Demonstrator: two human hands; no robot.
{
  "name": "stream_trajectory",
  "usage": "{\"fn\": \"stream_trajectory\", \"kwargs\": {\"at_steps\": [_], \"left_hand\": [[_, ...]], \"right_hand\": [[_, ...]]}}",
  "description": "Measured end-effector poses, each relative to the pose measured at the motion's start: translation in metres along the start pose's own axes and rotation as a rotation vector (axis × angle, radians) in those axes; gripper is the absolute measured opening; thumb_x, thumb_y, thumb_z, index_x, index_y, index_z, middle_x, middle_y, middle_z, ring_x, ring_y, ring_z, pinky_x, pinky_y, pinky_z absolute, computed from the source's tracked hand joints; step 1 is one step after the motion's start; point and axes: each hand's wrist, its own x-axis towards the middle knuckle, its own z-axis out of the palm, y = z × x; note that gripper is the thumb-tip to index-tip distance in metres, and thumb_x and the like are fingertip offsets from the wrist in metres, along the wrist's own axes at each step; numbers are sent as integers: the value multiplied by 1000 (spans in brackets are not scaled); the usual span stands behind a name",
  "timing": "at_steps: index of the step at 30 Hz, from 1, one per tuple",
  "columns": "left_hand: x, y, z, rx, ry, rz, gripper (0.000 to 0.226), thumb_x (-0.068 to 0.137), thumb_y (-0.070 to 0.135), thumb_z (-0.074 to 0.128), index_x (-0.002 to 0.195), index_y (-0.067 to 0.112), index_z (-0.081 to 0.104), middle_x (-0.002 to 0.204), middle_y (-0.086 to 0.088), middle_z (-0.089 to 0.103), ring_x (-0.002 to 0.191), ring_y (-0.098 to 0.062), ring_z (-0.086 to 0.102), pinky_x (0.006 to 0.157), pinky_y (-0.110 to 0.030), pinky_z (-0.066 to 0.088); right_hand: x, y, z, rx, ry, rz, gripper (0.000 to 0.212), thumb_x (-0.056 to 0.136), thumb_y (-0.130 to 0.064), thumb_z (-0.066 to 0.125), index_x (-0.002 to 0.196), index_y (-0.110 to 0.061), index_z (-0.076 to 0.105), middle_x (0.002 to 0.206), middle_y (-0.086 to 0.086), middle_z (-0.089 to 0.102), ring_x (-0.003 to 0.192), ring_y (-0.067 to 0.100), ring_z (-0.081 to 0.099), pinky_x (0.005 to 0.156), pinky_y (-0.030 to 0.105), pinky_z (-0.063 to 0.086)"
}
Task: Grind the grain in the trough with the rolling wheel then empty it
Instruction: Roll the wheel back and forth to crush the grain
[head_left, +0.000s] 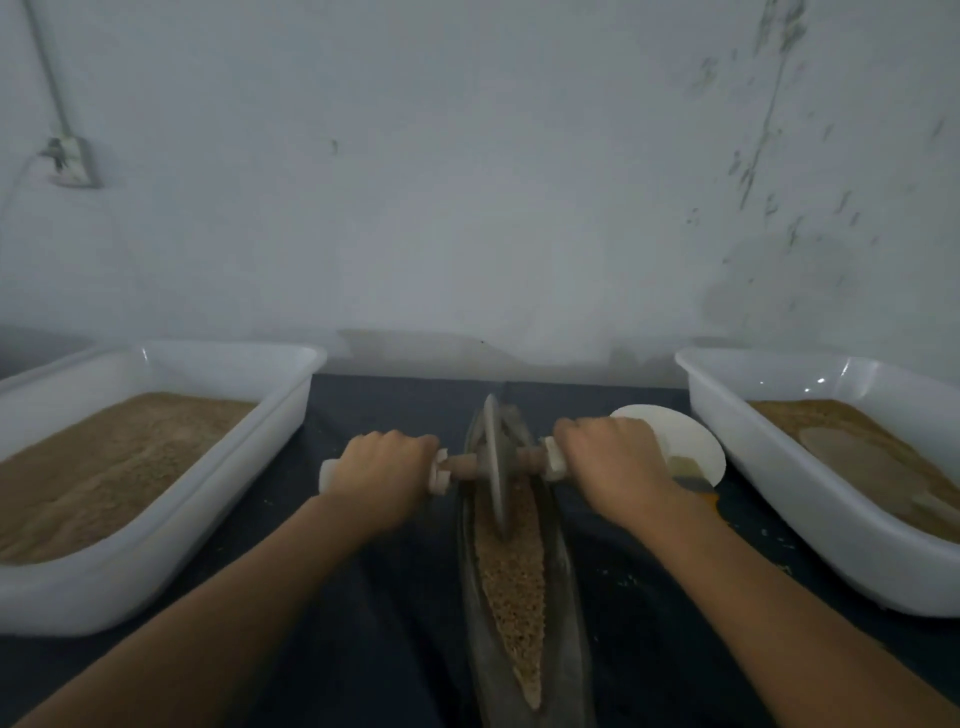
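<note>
A pale wall (467, 156) is filling the upper half of the view, carrying a socket (70, 161) at the upper left. Below it, a dark cloth (363, 597) is covering the work surface. 2 white tubs are sitting on this cloth: the left tub (130, 587) is holding tan ground material, and the right tub (810, 540) is holding similar material with a paler patch on top. Between the 2 tubs, a long, narrow, boat-shaped trough (571, 649) is lying with its length running away from the person. The grain (511, 577) is lying along the trough channel, in its near and middle parts. The rolling wheel (493, 462) is standing upright on edge in the trough, toward the far end, with its rim resting in the grain. A white dish (691, 441) is sitting just beside the trough, on the right. The left hand (382, 467) is gripping the left axle handle with curled fingers. The right hand (613, 460) is gripping the right axle handle likewise. The hands are apart, 1 on each side of the wheel.
</note>
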Motion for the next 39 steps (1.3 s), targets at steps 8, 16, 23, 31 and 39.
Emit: {"fn": "stream_trajectory", "kwargs": {"at_steps": [8,16,23,31,39], "left_hand": [[-95,12,-33,-59,-119,65,27,81,49,54,75,45,28,71,16,41,58,-4,34,57,-27,25],[-15,14,-6,74,56,-50,26,84,36,60,86,32,34,92,6,63,82,-18,61,63,-32,35],[-3,10,-8,54,40,-19,26,84,35,61,86,31,36,93,3,64,83,-20,62,64,-32,37],[-87,17,-44,-104,-267,79,30,84,46,56,74,45,28,74,17,41,61,1,34,56,-23,24],[2,10,-13,121,36,29,23,83,35,61,93,31,41,95,5,62,83,-20,60,64,-33,32]], "right_hand": [[-89,2,-55,142,-1,-201,48,30,-20,86,67,-21,55,55,-3,54,42,15,51,41,25,26],[-9,3,10,98,-104,32,17,87,-28,59,99,-23,48,97,-1,64,85,23,62,71,35,47],[-5,3,7,75,-59,2,18,87,-29,59,98,-22,47,96,0,64,84,24,61,63,31,37],[-72,1,-47,140,-274,-188,20,89,-32,54,96,-31,36,99,-6,59,90,20,59,55,30,27],[-8,9,23,167,-89,15,18,86,-36,58,94,-25,46,92,-1,64,83,24,62,67,34,44]]}}
